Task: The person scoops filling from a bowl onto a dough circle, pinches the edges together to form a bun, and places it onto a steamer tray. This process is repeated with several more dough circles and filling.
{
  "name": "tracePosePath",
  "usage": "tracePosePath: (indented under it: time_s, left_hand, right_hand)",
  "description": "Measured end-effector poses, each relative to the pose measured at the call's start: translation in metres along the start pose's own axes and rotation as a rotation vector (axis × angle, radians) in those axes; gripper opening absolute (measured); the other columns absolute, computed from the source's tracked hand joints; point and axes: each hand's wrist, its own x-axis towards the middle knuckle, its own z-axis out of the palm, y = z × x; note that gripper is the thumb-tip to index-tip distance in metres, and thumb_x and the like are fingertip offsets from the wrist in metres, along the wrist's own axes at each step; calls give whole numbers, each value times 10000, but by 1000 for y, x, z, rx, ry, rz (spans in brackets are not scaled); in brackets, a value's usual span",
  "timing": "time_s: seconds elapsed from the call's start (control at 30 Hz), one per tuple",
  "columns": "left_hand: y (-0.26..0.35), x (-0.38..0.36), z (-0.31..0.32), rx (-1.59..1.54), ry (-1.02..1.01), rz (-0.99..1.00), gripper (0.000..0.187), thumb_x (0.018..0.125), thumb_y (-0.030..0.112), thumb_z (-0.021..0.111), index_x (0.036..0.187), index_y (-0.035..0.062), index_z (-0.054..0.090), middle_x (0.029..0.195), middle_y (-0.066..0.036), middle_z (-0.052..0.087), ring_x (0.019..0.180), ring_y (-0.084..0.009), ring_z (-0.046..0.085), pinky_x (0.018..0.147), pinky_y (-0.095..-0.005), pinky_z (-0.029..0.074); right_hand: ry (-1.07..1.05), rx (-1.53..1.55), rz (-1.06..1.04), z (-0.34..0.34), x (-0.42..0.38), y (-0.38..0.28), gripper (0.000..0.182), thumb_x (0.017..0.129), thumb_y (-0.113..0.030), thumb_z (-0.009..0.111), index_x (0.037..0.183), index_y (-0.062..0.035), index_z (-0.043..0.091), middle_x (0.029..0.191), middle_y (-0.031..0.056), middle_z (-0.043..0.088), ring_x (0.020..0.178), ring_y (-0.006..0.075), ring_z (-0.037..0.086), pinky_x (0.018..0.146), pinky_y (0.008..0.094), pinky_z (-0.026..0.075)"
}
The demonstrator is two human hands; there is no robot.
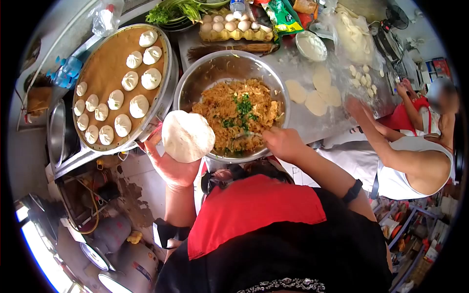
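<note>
A round dough wrapper (187,136) lies across the palm and fingers of my left hand (177,168), beside the left rim of a large metal bowl (183,93). Shredded orange-brown filling (215,105) with chopped green herbs on top fills the bowl. My right hand (283,143) is at the bowl's right side, its fingers closed on the handle of a utensil whose thin end rests in the filling. To the left, a round steamer tray (93,66) holds several pleated buns (139,106).
Flat wrappers (316,104) and dough pieces (362,78) lie on the metal table (303,122) at right. An egg carton (234,34), a brush (239,48) and a white bowl (311,46) stand behind. Two people (415,158) work at the far right.
</note>
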Motion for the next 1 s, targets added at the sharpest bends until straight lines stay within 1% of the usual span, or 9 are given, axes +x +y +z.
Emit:
tracePosePath:
  time_s: [0.2,0.3,0.4,0.5,0.6,0.7,0.83,0.87,1.0]
  left_hand:
    - [0,3,-8,7,52,-21,818,780,618,576,1359,68,398,1378,-110,431,1293,-313,367,1098,-496,242]
    - [1,4,-13,32,67,-40,804,789,618,559,1358,72,402,1379,-116,428,1291,-319,367,1099,-496,238]
    - [0,7,-16,11,62,-55,761,808,586,553,1357,81,406,1386,-117,421,1296,-321,359,1100,-496,230]
    - [1,11,-23,5,43,-52,684,838,518,557,1353,91,415,1392,-120,419,1305,-323,349,1104,-499,217]
    - [3,15,-27,16,37,-22,617,859,474,544,1330,87,446,1374,-130,442,1296,-329,362,1099,-509,224]
    - [6,15,-25,13,46,-9,595,869,466,529,1318,83,456,1359,-133,455,1285,-331,376,1093,-509,236]
    - [6,16,-24,47,59,-7,623,867,496,510,1324,77,440,1355,-131,454,1275,-329,387,1089,-495,252]
    - [6,17,-24,46,49,-13,627,866,497,511,1325,77,439,1356,-132,453,1275,-329,387,1088,-495,254]
    - [5,17,-24,35,62,-8,634,855,493,528,1320,72,439,1347,-132,459,1272,-329,391,1081,-497,268]
  right_hand:
    - [-197,11,31,3,-5,-9,103,765,-135,533,824,-50,535,730,148,622,663,347,623,592,481,484]
    - [-215,148,86,11,-1,-7,160,724,-134,551,834,-26,590,690,205,618,680,387,615,588,484,478]
    - [-195,500,124,35,7,12,151,725,-132,557,805,-17,613,642,148,614,590,301,608,536,414,455]
    - [-369,1028,412,43,12,22,158,717,-108,587,839,-31,650,629,26,569,562,122,515,497,285,391]
    - [-398,1271,638,27,11,20,134,722,-81,591,831,-37,655,630,-25,534,583,62,474,500,237,363]
    - [-196,988,478,1,10,32,156,728,-79,578,853,-30,658,622,-31,521,579,53,460,499,232,354]
    - [-203,81,121,-1,5,34,143,731,-175,567,788,-52,614,668,138,608,619,311,600,562,429,459]
    - [-236,113,173,7,3,25,138,726,-196,566,760,-65,592,746,194,613,727,396,598,653,499,466]
    - [-201,327,153,23,2,18,144,713,-152,575,804,-47,615,704,164,618,682,323,618,611,429,471]
